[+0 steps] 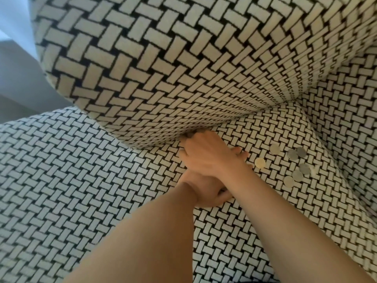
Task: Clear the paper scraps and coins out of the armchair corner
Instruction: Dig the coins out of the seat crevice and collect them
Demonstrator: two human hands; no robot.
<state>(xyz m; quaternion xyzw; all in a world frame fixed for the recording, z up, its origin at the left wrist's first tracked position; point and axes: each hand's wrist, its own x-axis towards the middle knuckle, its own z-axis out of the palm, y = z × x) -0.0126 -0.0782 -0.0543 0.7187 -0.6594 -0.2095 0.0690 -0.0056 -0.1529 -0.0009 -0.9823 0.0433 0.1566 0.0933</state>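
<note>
Several silver coins [293, 154] lie loose on the armchair seat [81, 180], with one yellowish coin [260, 162] nearest my hands. My right hand [208, 154] reaches into the gap where the seat meets the padded armrest [163, 68]. Its fingertips are hidden in the gap, so I cannot see if they hold anything. My left hand [206, 193] lies on the seat under my right wrist with its thumb spread; its fingers are covered. No paper scraps show.
The whole chair wears black-and-white basket-weave fabric. The chair back [350, 109] rises at the right, just behind the coins. A grey floor or wall [18, 78] shows past the armrest at the upper left.
</note>
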